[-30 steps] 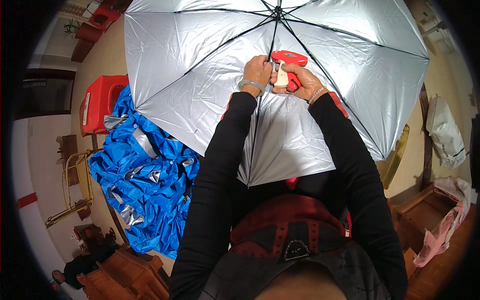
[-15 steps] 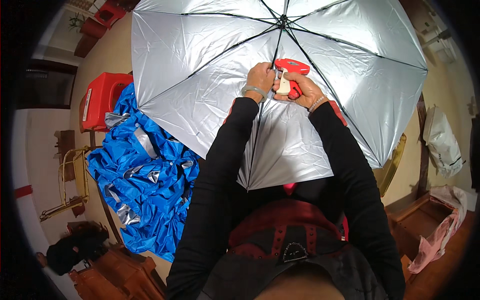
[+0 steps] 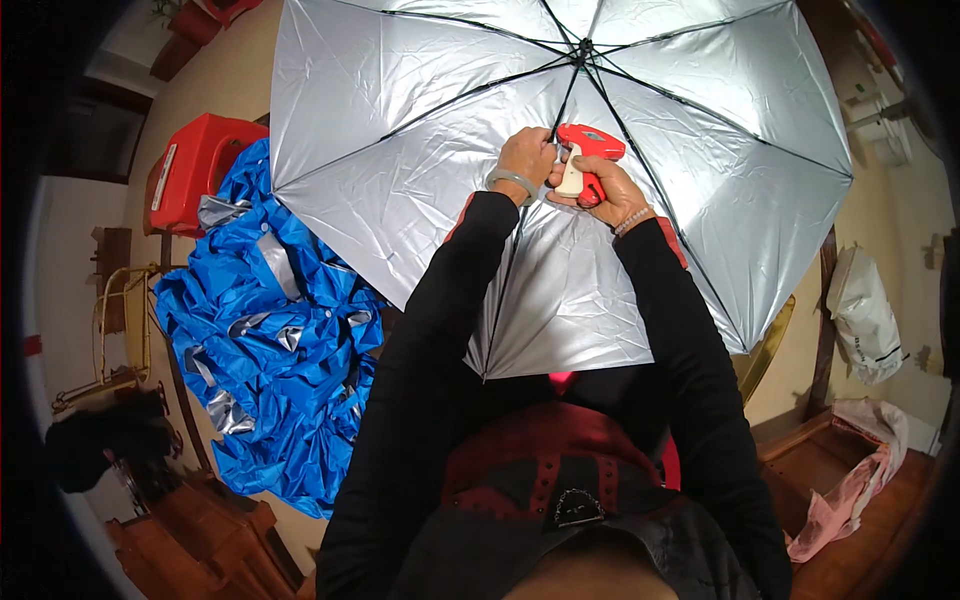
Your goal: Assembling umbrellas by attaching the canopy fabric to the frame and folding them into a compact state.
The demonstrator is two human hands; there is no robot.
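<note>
A red and cream tagging gun is gripped in the right hand, fingers wrapped around its handle. The left hand is closed in a pinch on the silver lining of the open umbrella, beside one dark rib, and is pressed against the gun's nose. Both hands are held just below the hub where the ribs meet, with the canopy spread out around and beyond them. A heap of folded blue umbrellas is seen on the floor to the left, with a red plastic stool behind it. A white bag is propped at the right.
</note>
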